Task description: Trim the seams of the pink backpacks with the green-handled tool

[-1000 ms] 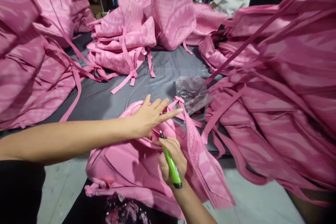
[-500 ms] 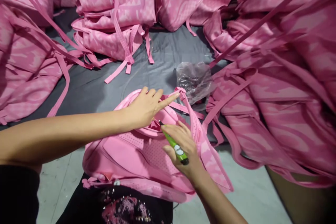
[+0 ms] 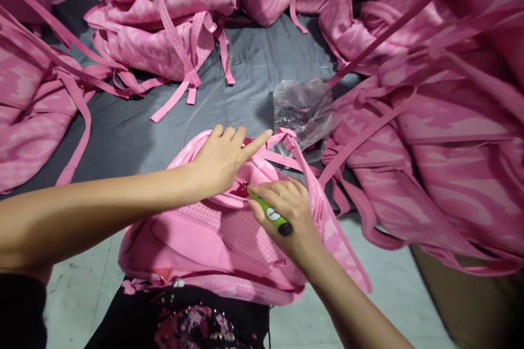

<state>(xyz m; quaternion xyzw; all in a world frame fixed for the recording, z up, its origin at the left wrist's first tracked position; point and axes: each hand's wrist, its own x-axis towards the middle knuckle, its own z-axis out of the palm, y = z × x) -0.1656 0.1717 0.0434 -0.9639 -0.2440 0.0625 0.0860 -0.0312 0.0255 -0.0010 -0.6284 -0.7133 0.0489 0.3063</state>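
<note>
Head view: a pink backpack [image 3: 176, 237] sits over a person's lap [image 3: 204, 323] at the counter's [image 3: 254, 60] near edge.
Left hand [image 3: 219, 166]: laid across the backpack, forefinger extended; whether it grips, cannot tell.
Right hand [image 3: 292, 204]: clamped on a green marker [image 3: 274, 216].
Counter: clear plastic bag [image 3: 302, 109] near piled pink backpacks [image 3: 462, 180].

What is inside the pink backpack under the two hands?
Between the left hand and right hand, dark red material shows inside the pink backpack, near the green pen. The hands and fabric hide anything deeper.
</note>
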